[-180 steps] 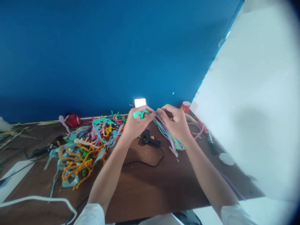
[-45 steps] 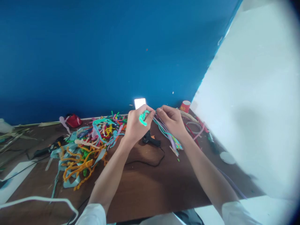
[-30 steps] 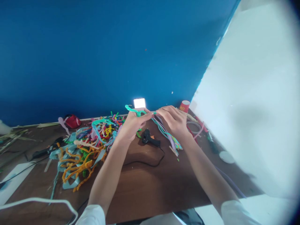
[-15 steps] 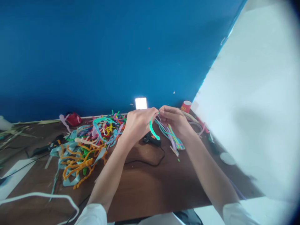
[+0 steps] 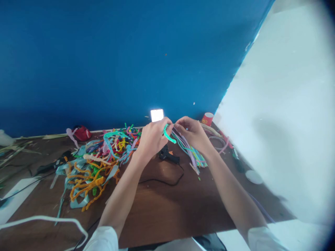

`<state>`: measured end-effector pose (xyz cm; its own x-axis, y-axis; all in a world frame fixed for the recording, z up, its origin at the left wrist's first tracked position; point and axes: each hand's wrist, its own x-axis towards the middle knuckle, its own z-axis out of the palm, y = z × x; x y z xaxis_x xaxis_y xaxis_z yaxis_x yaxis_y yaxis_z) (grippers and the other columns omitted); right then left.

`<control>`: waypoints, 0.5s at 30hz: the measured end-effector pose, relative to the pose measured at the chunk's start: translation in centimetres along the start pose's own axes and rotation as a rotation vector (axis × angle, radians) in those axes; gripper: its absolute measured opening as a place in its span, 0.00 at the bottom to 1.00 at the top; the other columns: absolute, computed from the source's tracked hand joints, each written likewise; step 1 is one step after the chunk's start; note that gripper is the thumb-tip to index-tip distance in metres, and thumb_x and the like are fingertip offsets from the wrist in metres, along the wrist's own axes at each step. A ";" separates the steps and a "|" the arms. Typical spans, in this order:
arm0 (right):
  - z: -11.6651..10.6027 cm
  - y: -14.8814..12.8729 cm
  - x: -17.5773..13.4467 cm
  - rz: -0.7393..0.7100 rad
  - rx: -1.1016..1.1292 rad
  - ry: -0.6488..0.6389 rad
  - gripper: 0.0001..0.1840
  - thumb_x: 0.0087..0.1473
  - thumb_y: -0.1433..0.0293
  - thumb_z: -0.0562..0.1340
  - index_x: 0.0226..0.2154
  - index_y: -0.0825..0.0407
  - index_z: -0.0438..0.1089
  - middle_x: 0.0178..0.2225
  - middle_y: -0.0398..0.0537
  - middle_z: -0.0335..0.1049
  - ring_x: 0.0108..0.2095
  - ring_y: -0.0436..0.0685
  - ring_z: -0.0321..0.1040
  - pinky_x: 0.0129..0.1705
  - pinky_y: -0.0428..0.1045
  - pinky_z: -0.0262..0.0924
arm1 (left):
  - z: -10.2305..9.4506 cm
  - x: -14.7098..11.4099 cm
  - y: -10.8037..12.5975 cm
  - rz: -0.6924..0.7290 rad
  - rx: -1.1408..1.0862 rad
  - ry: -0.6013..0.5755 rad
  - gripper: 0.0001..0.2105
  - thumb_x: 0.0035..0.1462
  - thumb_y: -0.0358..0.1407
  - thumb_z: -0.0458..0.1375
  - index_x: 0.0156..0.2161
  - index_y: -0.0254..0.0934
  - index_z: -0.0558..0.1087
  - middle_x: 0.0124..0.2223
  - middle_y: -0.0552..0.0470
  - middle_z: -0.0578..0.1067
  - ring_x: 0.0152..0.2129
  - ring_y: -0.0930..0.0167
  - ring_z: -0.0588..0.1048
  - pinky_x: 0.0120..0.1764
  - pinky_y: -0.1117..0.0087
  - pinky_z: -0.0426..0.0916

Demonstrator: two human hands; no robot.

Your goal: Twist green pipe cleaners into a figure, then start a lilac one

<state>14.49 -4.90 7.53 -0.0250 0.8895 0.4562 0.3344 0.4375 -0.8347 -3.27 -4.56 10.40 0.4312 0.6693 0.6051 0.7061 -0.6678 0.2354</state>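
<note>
My left hand (image 5: pixel 154 137) is closed in a pinch on a bright green pipe cleaner (image 5: pixel 169 137). One end of it curls down and to the right below the fingers. My right hand (image 5: pixel 192 132) has its thumb and forefinger pinched close beside the left fingertips; what lies between them is too small to make out. Beneath the right hand, a bundle of lilac, teal and yellow pipe cleaners (image 5: pixel 194 158) lies on the table. A black glue gun (image 5: pixel 169 156) rests just below my hands, its cord trailing over the wood.
To the left spreads a tangled heap of colourful pipe cleaners (image 5: pixel 101 181). A second dark tool (image 5: pixel 52 165) lies beyond it. Against the blue wall stand a lit phone (image 5: pixel 157 115) and a red cup (image 5: pixel 207 119). A white disc (image 5: pixel 254 177) is at right, a white cable (image 5: pixel 47 218) at front left.
Both hands have shifted slightly left. The green pipe cleaner's hanging end has swung up and left, and more of the glue gun shows.
</note>
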 end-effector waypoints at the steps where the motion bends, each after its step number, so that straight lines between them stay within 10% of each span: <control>1: 0.1 0.2 0.0 -0.009 -0.022 -0.002 0.14 0.58 0.58 0.62 0.32 0.52 0.71 0.28 0.43 0.70 0.28 0.51 0.63 0.31 0.48 0.56 | -0.1 0.0 0.0 -0.016 -0.032 -0.014 0.09 0.64 0.38 0.51 0.39 0.38 0.73 0.30 0.51 0.77 0.25 0.71 0.72 0.29 0.71 0.56; 15: 0.7 -0.6 -0.1 0.063 0.153 0.021 0.16 0.57 0.56 0.62 0.29 0.53 0.70 0.24 0.41 0.67 0.25 0.49 0.61 0.28 0.47 0.52 | -0.4 0.3 0.0 -0.094 -0.281 -0.024 0.10 0.63 0.39 0.53 0.41 0.36 0.73 0.27 0.55 0.73 0.21 0.75 0.65 0.30 0.73 0.57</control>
<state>13.58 -5.17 7.75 0.0119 0.9138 0.4061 0.1872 0.3969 -0.8986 -3.39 -4.45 10.92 0.3868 0.7379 0.5531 0.5622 -0.6641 0.4928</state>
